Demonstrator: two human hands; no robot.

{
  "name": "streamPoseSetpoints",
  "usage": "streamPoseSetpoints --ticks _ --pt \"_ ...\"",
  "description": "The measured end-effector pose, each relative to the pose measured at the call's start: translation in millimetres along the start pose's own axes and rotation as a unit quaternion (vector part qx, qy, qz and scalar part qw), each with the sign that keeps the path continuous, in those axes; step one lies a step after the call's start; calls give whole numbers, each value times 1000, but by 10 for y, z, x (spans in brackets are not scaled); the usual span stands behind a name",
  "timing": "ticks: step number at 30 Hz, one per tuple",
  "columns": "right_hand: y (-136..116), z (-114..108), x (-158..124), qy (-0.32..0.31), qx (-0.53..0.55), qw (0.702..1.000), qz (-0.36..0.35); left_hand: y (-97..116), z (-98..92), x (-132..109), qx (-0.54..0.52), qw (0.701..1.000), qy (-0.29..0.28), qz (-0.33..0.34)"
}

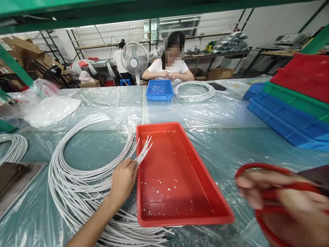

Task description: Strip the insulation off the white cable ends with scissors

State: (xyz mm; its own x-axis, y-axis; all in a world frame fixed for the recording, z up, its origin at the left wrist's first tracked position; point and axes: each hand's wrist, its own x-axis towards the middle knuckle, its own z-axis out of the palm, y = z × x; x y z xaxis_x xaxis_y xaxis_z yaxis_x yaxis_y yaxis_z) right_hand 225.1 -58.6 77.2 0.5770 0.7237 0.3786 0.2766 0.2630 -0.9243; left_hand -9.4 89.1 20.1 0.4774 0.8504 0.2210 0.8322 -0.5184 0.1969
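Red-handled scissors [304, 187], blurred; white cables [58, 166] thin, loosely coiled.

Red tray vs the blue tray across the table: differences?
Shape: the red tray looks long and narrow; the blue tray looks nearer square.
Position: red sits beside the left hand, blue before the co-worker.
Overhang: white cable ends reach over red's rim, none over blue's.
Shared: both hold scattered white scraps.
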Motion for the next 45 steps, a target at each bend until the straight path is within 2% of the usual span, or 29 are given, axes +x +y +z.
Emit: streamPoseSetpoints --ticks 2,5,8,11,18,21,25,29,32,33,34,35,36,38,39,40,42,44,45 --pt "37 138 74 -22 -5 999 49 17 33 -19 32 999 -10 -1" --pt "126 359 125 -130 -29 985 107 31 58 -50 62 998 -18 -2" --pt "237 570 146 -231 -22 962 146 34 86 -77 74 997 -21 0" --pt "347 768 174 -278 -11 949 149 42 121 -77 68 998 -15 0" --pt "541 1139 261 -319 -6 934 158 52 141 -40 -22 998 49 -27" --pt "600 1215 244 -326 -1 929 173 59 146 -139 -84 992 89 -18" --pt "614 1258 165 -348 14 919 182 89 199 -341 -155 978 140 26" --pt "538 1283 99 -342 -13 927 151 144 208 -503 -206 961 175 66" --pt "462 1283 70 -313 -58 944 93 221 122 -571 -290 941 170 30" --pt "440 1275 55 -303 -72 948 67 253 83 -579 -401 908 120 -39" --pt "422 1263 34 -293 -86 951 36 287 47 -579 -511 851 41 -115" --pt "409 1246 7 -284 -98 954 1 320 16 -571 -612 766 -36 -193" --pt "401 1226 -26 -274 -109 955 -39 352 -7 -557 -688 678 -70 -249" --pt "401 1181 -106 -248 -126 952 -129 407 -22 -516 -782 535 -72 -313" --pt "409 1160 -149 -234 -132 947 -174 429 -16 -494 -809 484 -54 -329" --pt "419 1141 -190 -222 -136 941 -215 449 -5 -474 -827 448 -36 -338" --pt "444 1113 -259 -212 -137 928 -274 476 17 -441 -844 407 -13 -348" --pt "463 1094 -312 -218 -132 920 -298 482 19 -420 -849 404 -1 -340" --pt "468 1085 -336 -221 -131 919 -300 475 9 -413 -846 420 5 -329"
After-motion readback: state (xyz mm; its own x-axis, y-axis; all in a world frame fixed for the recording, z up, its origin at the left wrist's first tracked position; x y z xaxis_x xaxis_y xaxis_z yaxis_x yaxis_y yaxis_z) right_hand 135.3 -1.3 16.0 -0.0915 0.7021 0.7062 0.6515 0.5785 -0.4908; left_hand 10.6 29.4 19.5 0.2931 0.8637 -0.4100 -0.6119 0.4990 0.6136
